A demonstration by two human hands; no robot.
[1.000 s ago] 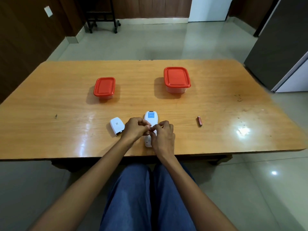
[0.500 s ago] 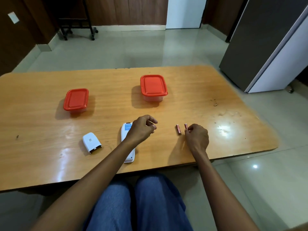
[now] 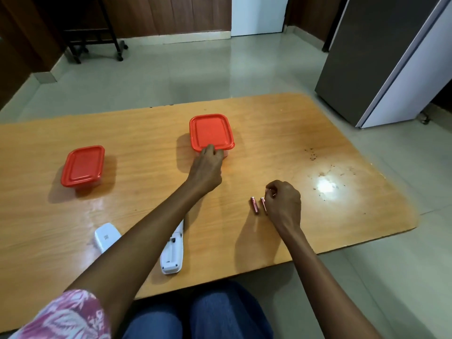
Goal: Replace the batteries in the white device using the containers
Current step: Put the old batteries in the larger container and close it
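On the wooden table (image 3: pixel 281 133), my left hand (image 3: pixel 208 167) rests its curled fingers against the near rim of the far red-lidded container (image 3: pixel 211 132), lid on. My right hand (image 3: pixel 283 201) pinches one of two batteries (image 3: pixel 254 205). I see the white device (image 3: pixel 173 250) lying under my left forearm, its cover (image 3: pixel 107 237) beside it.

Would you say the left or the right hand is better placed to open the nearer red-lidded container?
Left, probably: the left hand already touches the container's near lid edge, while the right hand rests by the two batteries.
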